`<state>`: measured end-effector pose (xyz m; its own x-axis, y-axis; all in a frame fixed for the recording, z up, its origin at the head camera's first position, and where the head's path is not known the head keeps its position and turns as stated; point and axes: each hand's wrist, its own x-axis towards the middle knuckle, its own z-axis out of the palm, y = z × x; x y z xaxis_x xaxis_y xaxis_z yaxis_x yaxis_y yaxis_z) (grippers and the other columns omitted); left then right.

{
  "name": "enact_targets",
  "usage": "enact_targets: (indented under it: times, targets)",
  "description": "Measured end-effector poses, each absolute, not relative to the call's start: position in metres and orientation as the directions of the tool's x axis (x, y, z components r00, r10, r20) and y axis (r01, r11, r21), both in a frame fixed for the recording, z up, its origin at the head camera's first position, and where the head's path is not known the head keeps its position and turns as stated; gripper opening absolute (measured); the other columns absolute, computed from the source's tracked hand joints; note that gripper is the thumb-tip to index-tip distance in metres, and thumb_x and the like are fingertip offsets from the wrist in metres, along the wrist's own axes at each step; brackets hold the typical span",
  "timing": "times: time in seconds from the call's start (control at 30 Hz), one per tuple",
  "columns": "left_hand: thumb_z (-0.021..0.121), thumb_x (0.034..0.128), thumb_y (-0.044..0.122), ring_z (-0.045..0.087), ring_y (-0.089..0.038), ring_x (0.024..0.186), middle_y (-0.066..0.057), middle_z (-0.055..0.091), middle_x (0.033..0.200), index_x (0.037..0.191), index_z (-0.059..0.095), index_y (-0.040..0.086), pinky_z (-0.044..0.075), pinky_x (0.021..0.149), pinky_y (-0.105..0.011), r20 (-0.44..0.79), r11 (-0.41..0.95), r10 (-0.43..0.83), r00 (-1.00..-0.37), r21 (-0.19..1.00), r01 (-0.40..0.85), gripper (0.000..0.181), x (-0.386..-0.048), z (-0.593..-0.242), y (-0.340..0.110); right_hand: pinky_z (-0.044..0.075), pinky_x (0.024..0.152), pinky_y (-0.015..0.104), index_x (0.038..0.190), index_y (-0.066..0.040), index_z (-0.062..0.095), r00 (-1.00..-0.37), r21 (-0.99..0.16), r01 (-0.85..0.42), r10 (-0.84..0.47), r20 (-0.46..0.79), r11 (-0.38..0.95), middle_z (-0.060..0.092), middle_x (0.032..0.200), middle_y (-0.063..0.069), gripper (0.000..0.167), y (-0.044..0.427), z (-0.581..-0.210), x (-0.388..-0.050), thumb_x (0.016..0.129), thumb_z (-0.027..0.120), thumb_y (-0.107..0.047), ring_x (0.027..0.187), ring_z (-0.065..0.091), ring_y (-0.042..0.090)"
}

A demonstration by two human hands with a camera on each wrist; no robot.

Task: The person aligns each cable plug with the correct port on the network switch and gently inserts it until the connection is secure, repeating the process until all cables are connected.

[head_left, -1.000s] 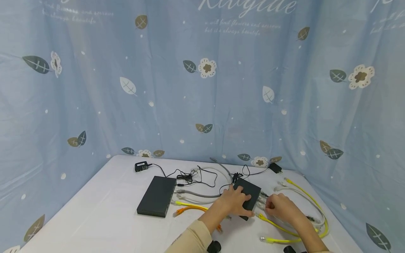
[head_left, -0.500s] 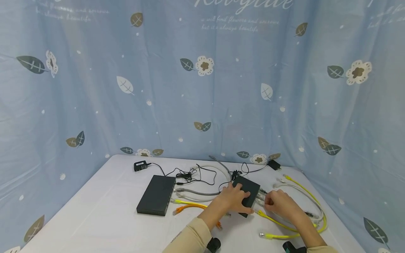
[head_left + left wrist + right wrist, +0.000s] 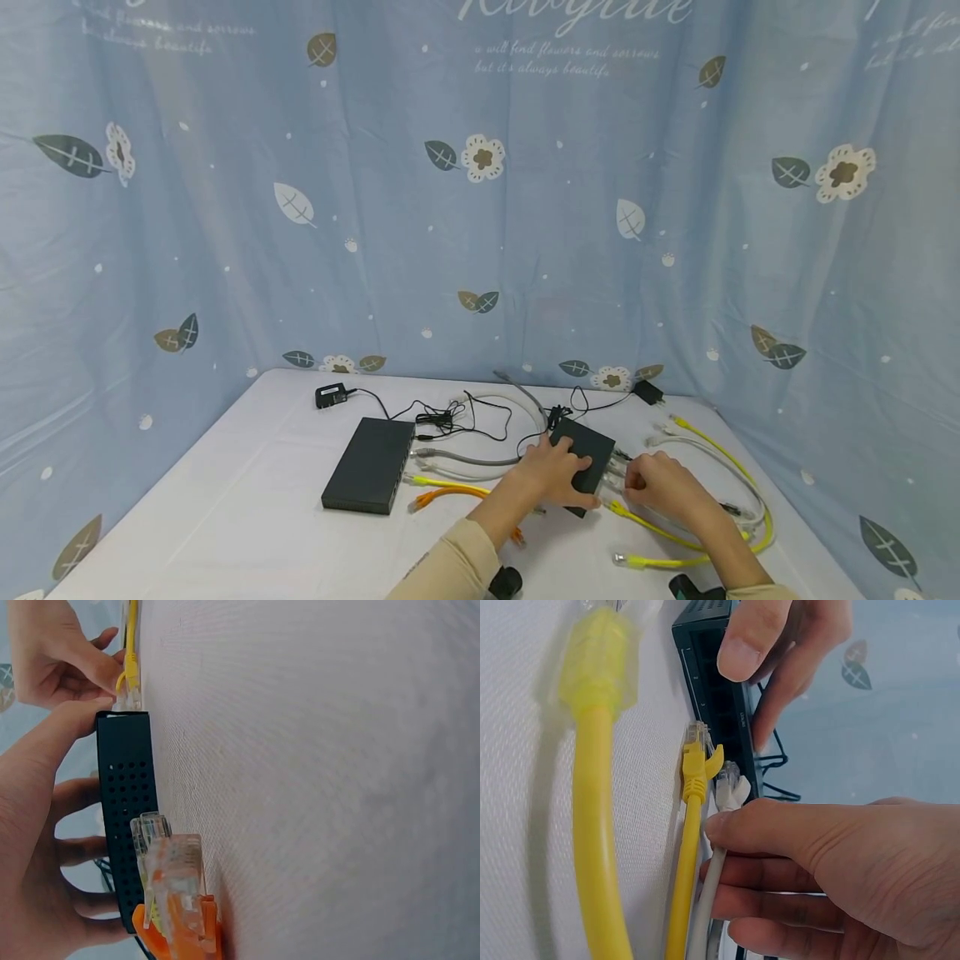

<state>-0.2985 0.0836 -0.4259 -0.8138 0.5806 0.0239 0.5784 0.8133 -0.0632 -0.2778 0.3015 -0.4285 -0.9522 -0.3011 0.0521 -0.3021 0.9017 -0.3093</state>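
Note:
A small black box with a row of ports (image 3: 709,682) lies on the table, its vented side (image 3: 126,795) facing the left wrist camera. My left hand (image 3: 553,475) spans the box and grips it by its edges, thumb at the port end. My right hand (image 3: 670,490) is beside the ports, pinching a white cable (image 3: 720,832) just behind its clear plug (image 3: 728,776), which is close to the ports; whether it is inserted I cannot tell. A yellow cable's plug (image 3: 694,754) lies alongside, near the box.
A larger black box (image 3: 370,465) lies on the left. Between the boxes are grey, white, yellow and orange (image 3: 450,493) cables. Black adapters (image 3: 331,396) with thin cords are at the back. Yellow and white cables (image 3: 767,521) loop on the right, a yellow plug end (image 3: 633,561) near the front.
The view has shifted slightly. My left hand stays on the box and my right hand stays near the ports, with barely any visible movement.

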Motion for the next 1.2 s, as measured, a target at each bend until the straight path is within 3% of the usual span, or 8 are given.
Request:
enact_targets:
  times: [0.9,1.2]
  targets:
    - [0.051,0.0795,0.081,0.050,-0.036,0.130,0.003,0.047,0.145,0.143,0.044,0.049,0.052,0.092,-0.047,0.038,0.814,0.579,-0.814,-0.072,0.576,0.071,-0.2975,-0.4286,0.0823,0.042,0.050,0.022,0.070,-0.018,0.068,-0.952,-0.318,-0.306,-0.294,0.088,0.897,0.059,0.061,-0.010,0.016,0.2984,-0.4310,-0.2768,0.083,0.075,-0.011,0.051,0.051,0.004]
    - [0.051,0.0798,0.081,0.049,-0.036,0.131,0.003,0.047,0.146,0.143,0.044,0.049,0.052,0.093,-0.048,0.041,0.812,0.583,-0.811,-0.065,0.580,0.071,-0.2980,-0.4281,0.0823,0.045,0.053,0.023,0.072,-0.019,0.069,-0.967,-0.322,-0.252,-0.246,0.060,0.912,0.061,0.063,-0.010,0.014,0.2966,-0.4315,-0.2785,0.083,0.076,-0.012,0.055,0.054,0.006]
